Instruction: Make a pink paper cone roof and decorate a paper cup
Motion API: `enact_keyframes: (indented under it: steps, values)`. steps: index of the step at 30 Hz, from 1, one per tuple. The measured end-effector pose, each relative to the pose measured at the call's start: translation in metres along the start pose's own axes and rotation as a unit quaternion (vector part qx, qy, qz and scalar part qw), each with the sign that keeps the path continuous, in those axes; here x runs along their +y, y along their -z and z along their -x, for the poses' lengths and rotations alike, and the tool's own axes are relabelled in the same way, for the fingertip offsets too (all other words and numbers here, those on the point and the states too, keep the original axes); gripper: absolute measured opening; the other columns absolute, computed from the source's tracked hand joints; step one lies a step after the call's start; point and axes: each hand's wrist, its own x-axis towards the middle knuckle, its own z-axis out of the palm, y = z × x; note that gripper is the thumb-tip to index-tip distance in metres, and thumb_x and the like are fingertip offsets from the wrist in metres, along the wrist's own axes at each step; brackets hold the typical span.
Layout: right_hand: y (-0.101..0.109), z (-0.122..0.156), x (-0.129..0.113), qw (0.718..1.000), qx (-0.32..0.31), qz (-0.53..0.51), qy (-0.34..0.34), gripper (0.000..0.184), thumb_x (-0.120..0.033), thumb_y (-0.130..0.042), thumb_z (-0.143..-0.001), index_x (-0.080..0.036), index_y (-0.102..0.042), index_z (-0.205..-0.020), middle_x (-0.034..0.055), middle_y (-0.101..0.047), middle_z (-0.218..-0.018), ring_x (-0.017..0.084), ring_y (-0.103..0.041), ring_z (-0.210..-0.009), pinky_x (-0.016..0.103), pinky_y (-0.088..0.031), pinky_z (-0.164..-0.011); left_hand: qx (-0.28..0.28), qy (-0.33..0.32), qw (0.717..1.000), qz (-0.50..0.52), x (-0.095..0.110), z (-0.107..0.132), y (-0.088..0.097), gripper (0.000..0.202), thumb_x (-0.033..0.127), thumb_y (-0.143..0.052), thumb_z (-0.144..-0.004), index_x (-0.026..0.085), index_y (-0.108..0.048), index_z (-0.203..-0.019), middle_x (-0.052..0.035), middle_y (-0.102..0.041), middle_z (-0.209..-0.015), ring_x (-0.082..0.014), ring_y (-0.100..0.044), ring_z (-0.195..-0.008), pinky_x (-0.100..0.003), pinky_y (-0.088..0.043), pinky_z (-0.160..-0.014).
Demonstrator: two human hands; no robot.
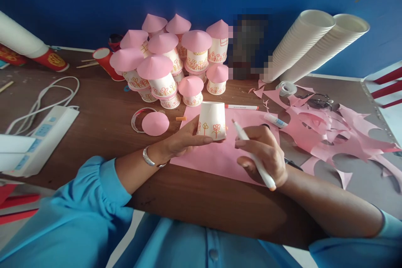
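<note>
My left hand (pixel 190 136) is closed round the lower side of an upside-down white paper cup (pixel 212 117), which carries flowers drawn in orange and yellow near its rim. In my right hand (pixel 265 150) is a white marker (pixel 259 169), its tip pointing up and left, a short gap from the cup. Both hands are above a pink paper sheet (pixel 220 163) on the table. On the sheet's far edge lies another marker (pixel 241 107) with a red end. An orange marker cap (pixel 181 119) rests left of the cup.
Several decorated cups with pink cone roofs (pixel 157 67) stand behind. A loose pink cone (pixel 155 124) lies by a tape roll (pixel 138 119). Pink scraps (pixel 314 130) and a glue stick (pixel 275 120) are at right, below tall cup stacks (pixel 301 42). A power strip (pixel 44 138) sits left.
</note>
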Motion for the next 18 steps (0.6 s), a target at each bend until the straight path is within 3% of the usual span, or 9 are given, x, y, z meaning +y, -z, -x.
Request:
enact_keyframes:
  steps: [3, 5, 9, 14, 18]
  values:
    - [-0.004, 0.003, 0.008, 0.998, 0.024, -0.023, -0.048, 0.036, -0.032, -0.059, -0.105, -0.026, -0.057, -0.141, 0.0097, -0.072, -0.107, 0.024, -0.073, -0.087, 0.04, -0.063, -0.073, -0.016, -0.002, 1.0, 0.02, 0.0, 0.0, -0.001, 0.048, 0.035, -0.09, -0.076, 0.019, -0.071, -0.118, -0.0109, -0.077, -0.112, -0.0276, -0.073, -0.107, -0.049, -0.055, -0.104]
    - [-0.006, 0.001, 0.011, 0.996, 0.02, -0.028, -0.08, 0.046, -0.03, -0.068, -0.101, -0.025, -0.053, -0.144, 0.014, -0.072, -0.122, 0.029, -0.074, -0.107, 0.047, -0.064, -0.088, -0.025, -0.004, 0.999, 0.025, 0.001, 0.0, -0.002, 0.049, 0.036, -0.089, -0.077, 0.02, -0.071, -0.119, -0.0112, -0.077, -0.113, -0.0286, -0.073, -0.108, -0.049, -0.056, -0.103]
    - [-0.009, -0.007, 0.013, 0.996, -0.017, -0.012, -0.091, 0.072, -0.035, -0.084, -0.09, -0.026, -0.043, -0.149, 0.0207, -0.061, -0.149, 0.038, -0.058, -0.142, 0.061, -0.052, -0.113, -0.045, -0.008, 0.999, 0.01, 0.001, 0.001, 0.0, 0.044, 0.035, -0.086, -0.079, 0.02, -0.072, -0.118, -0.0092, -0.078, -0.101, -0.0269, -0.074, -0.101, -0.043, -0.058, -0.095]
    - [-0.01, -0.008, 0.012, 0.996, -0.036, 0.007, -0.076, 0.07, -0.035, -0.081, -0.091, -0.026, -0.043, -0.149, 0.02, -0.062, -0.147, 0.038, -0.058, -0.141, 0.061, -0.054, -0.11, -0.07, -0.006, 0.997, -0.024, 0.001, 0.001, 0.001, 0.052, 0.038, -0.082, -0.083, 0.02, -0.067, -0.129, -0.0122, -0.078, -0.111, -0.0309, -0.073, -0.112, -0.045, -0.055, -0.098]
    - [-0.011, -0.005, 0.012, 0.996, -0.04, 0.06, -0.05, 0.069, -0.032, -0.08, -0.092, -0.026, -0.043, -0.15, 0.0195, -0.063, -0.146, 0.038, -0.06, -0.137, 0.062, -0.054, -0.107, -0.041, 0.018, 0.996, -0.076, 0.0, 0.001, 0.0, 0.071, 0.033, -0.092, -0.075, 0.024, -0.06, -0.138, -0.0095, -0.075, -0.114, -0.0285, -0.071, -0.11, -0.039, -0.056, -0.092]
